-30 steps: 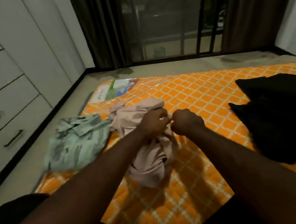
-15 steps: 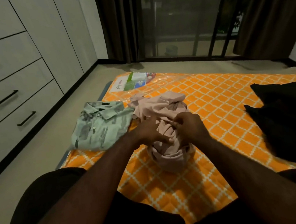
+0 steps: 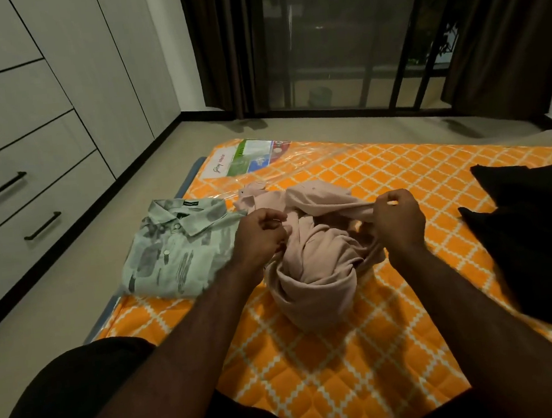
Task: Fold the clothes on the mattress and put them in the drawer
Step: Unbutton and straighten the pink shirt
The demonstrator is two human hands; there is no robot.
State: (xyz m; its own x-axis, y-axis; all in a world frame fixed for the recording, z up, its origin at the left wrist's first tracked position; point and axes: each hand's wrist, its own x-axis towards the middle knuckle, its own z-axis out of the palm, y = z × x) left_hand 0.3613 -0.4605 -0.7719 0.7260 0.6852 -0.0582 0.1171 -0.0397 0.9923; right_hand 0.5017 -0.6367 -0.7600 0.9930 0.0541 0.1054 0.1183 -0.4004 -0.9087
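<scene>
Here's the pale pink shirt [image 3: 310, 266], bunched in a twisted heap in the middle of the orange quilted mattress [image 3: 350, 363], right in front of the person. It's tangled, so both hands are working at the top of the pile, and my read is they're hunting for an edge to pull it out flat before any fold can begin.

The right hand [image 3: 399, 222] has thumb and fingers pinched on a ridge of pink cloth, drawing it up and out to the right. The left hand [image 3: 262, 238] is curled in tight against the heap's left side, fingers closed on the fabric there. Two grips, set apart, look like a stretch to untwist the bundle.

Just beside the pink heap, to the left, a pale green printed shirt [image 3: 177, 252] lies at the mattress edge, collar up and already looking squared off. Over on the right sits a black garment [image 3: 541, 244], unfolded.

The drawers [image 3: 41, 197] in the white cabinet on the left wall are all closed, so nothing is being stowed yet.
</scene>
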